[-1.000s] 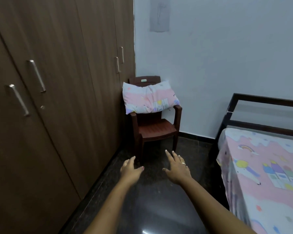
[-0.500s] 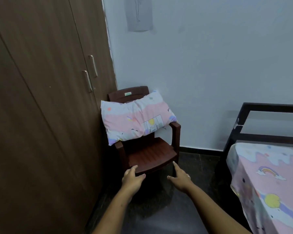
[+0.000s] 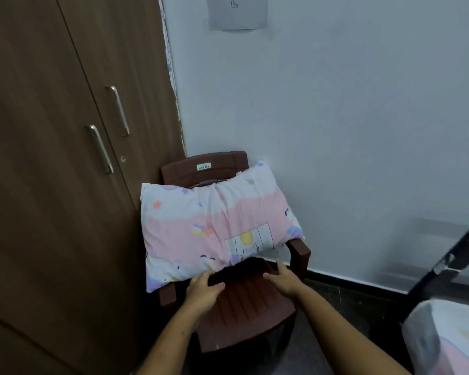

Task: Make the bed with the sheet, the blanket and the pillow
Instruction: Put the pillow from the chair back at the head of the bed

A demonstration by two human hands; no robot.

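Pretty clearly a bedroom in someone's home. There's a big brown wardrobe (image 3: pixel 52 185) with metal handles (image 3: pixel 100 148) down one side, plus the corner of a dark-framed bed (image 3: pixel 455 255) with a pink-and-white sheet (image 3: pixel 450 336). A cartoon-print pillow (image 3: pixel 214 228) sits on a plastic chair (image 3: pixel 244 312) by the wall.

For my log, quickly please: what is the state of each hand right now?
Left hand: open, fingers at the lower edge of the pillow, no grip yet.
Right hand: open, just below the pillow, holding nothing.

One pillow (image 3: pixel 214 228), one chair (image 3: pixel 244 307), two hands (image 3: pixel 203 289) (image 3: pixel 282 278) (bare)
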